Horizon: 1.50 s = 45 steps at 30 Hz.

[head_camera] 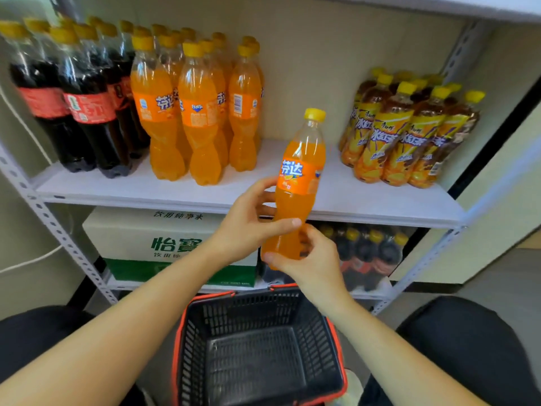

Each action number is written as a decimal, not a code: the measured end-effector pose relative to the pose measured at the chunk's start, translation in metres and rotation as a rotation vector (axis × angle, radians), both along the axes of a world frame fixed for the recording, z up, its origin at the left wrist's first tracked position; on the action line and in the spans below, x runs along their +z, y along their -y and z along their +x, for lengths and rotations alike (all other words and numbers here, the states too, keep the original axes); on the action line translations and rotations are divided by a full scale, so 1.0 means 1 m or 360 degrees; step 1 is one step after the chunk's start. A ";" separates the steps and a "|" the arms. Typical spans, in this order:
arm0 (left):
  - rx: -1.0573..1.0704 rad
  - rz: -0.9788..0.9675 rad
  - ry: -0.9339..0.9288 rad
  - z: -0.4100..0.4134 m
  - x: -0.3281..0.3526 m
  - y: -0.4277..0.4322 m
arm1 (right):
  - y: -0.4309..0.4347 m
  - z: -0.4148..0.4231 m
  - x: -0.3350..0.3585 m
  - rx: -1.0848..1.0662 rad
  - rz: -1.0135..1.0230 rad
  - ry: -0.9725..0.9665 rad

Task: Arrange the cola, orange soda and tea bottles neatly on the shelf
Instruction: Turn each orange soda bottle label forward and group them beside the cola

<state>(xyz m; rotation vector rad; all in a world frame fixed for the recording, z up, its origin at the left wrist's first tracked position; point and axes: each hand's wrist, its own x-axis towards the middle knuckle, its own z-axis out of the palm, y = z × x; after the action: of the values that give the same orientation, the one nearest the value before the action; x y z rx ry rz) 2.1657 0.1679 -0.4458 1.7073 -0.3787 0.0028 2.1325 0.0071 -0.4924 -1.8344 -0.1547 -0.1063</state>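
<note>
Nearest, a black basket with a red rim sits low in front of the person. Just above it the right hand grips the bottom of an orange soda bottle, and the left hand wraps round its middle, holding it nearly upright before the shelf edge. Farther back on the shelf stand cola bottles at left, orange soda bottles just beside them, and tea bottles well apart at right.

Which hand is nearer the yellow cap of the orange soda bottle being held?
Left. The left hand grips the orange soda bottle at its middle, below the cap; the right hand holds its base, farther down.
</note>
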 end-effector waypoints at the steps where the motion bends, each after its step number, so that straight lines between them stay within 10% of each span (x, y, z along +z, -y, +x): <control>1: 0.0028 0.0055 0.0022 -0.001 -0.001 -0.001 | 0.001 -0.002 -0.002 0.0034 -0.0078 -0.0015; 14: -0.0055 -0.0218 -0.0402 -0.003 -0.024 -0.011 | 0.035 0.010 0.008 0.0527 -0.0370 -0.0108; 27: -0.0299 -0.0125 -0.0572 -0.025 -0.035 0.015 | 0.060 0.035 0.033 0.0364 0.0724 -0.0309; 35: -0.0613 -0.0081 -0.0660 -0.028 -0.041 0.022 | 0.066 0.037 0.032 0.0149 0.0748 -0.0364; 45: -0.0214 -0.0197 -0.0757 -0.025 -0.048 0.029 | 0.062 0.039 0.031 -0.0004 0.0760 -0.0561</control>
<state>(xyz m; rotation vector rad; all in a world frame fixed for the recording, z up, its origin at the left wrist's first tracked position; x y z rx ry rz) 2.1408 0.1386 -0.4943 1.4995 -0.1327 -0.4613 2.1710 -0.0553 -0.4617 -1.3502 0.1142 0.1676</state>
